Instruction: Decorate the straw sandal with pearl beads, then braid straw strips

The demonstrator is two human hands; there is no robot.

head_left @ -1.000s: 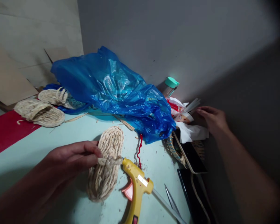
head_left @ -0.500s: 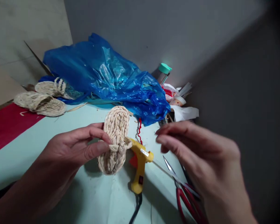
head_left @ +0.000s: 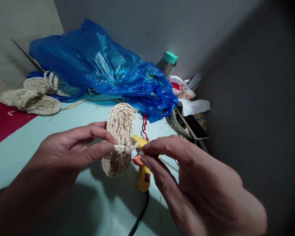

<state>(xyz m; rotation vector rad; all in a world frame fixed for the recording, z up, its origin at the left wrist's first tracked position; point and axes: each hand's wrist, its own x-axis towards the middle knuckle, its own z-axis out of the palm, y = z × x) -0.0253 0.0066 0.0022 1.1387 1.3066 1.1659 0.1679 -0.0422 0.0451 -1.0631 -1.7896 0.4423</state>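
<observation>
Reaching in from lower right, right hand (head_left: pixel 201 177) has thumb and index tips almost together; whitish spot there, can't tell if scrap or nail, so can't tell if anything's pinched. Left hand (head_left: pixel 66 150), lower left, pinches a narrow pale twisted-straw strap (head_left: pixel 119 148) between thumb and index. Strap crosses an oval beige braided-straw sole (head_left: pixel 120 121), center frame, tilted, apparently raised off the pale green counter (head_left: pixel 88 118); underside hidden.

Handling, my guess: sole very light, fairly stiff but bendable, rough so not slippery. Strap softer, may fray or pull loose if tugged. Best hold: sole edges for support, strap only lightly near its base.

Beyond the sole's right edge, a yellow plastic glue gun (head_left: pixel 144 177), partly covered; farther, upper left to center, a crumpled blue plastic bag (head_left: pixel 95 62).

Versus half a second ago: right hand shifted left from right-center to just beside the strap's right end; left pinch unchanged; sole sits slightly higher in frame.
</observation>
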